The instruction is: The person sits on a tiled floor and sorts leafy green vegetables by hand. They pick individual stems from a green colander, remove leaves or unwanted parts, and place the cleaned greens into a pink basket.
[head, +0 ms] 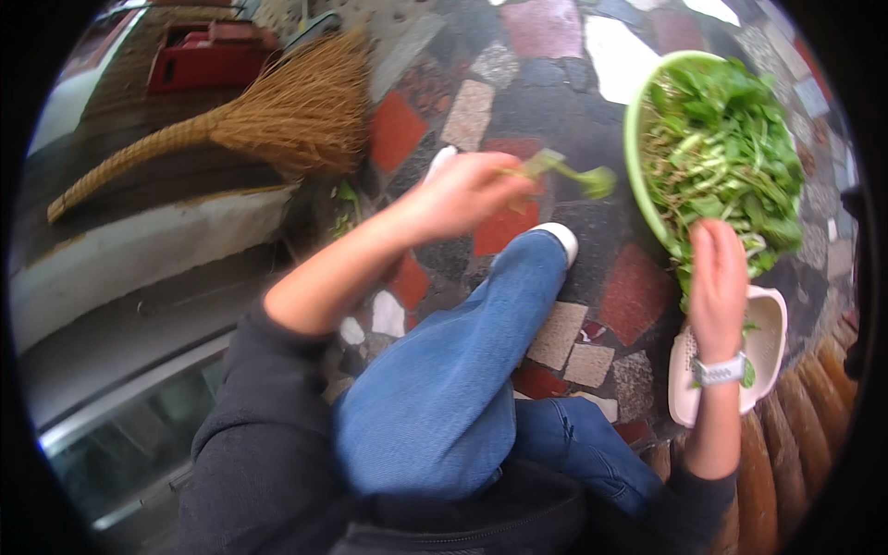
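Observation:
My left hand (485,184), blurred by motion, pinches a leafy green stem (586,180) whose leaf end points right, above the stone-paved floor. At the right, my right hand (718,277), with a pale watch on the wrist, hangs over the near rim of a light green basin (633,139). Its fingers are bent downwards, and their tips and anything between them are hard to make out. Leafy greens (735,152) with pale stems and some roots heap up in the basin. Partly under my right forearm is a pale pink plastic basket (766,347) with a few green leaves inside.
A straw broom (298,111) lies at the upper left beside a red box (208,59). Scraps of greens (347,205) lie on the irregular stone paving (506,229) below the broom. My jeans-clad leg (444,374) extends across the middle. Wooden slats (791,444) edge the lower right.

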A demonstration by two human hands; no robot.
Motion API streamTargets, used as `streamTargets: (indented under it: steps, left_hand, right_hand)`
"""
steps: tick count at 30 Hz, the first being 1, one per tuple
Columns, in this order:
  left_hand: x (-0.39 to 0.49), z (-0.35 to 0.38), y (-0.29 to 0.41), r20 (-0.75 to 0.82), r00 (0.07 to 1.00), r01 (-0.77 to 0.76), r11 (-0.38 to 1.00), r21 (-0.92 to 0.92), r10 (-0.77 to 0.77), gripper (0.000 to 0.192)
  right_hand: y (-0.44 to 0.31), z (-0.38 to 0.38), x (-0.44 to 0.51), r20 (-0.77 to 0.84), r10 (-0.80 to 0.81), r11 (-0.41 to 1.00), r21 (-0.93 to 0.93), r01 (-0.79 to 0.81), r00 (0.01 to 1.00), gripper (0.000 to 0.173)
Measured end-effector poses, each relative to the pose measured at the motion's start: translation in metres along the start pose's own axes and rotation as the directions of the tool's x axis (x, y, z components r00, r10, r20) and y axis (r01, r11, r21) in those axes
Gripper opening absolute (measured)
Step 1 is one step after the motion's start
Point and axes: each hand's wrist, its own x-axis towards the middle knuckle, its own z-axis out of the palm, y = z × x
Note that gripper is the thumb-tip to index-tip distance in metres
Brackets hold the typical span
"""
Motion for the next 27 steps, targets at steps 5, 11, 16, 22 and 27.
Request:
streamTargets:
  steps: [5,11,16,22,27]
  left_hand:
    - [-0.128,-0.072,-0.141,-0.478,0.727,0.637,0.745,0.200,-0.493,0.027]
    - [-0.111,-0.071,-0.188,-0.577,0.293,0.803,-0.132,0.582,-0.763,0.059]
    - [0.067,-0.006,-0.077,-0.381,0.861,0.006,0.744,0.668,0.336,0.027]
    - [0.210,0.113,0.040,-0.159,0.915,-0.291,0.881,0.373,0.370,0.019]
    - [0.234,0.142,0.046,-0.162,0.948,-0.203,0.912,0.356,0.274,0.027]
  right_hand:
    - [0.096,-0.044,-0.052,0.059,0.111,0.989,-0.104,-0.104,0.992,0.016]
    - [0.179,-0.075,-0.136,0.097,0.463,0.805,-0.462,-0.373,0.881,0.031]
    - [0.167,-0.067,-0.153,-0.007,0.421,0.817,-0.432,-0.383,0.907,0.057]
    - [0.110,-0.056,-0.125,-0.111,0.406,0.863,-0.278,-0.421,0.907,0.041]
    - [0.078,-0.051,-0.121,-0.176,0.446,0.878,-0.108,-0.467,0.878,0.037]
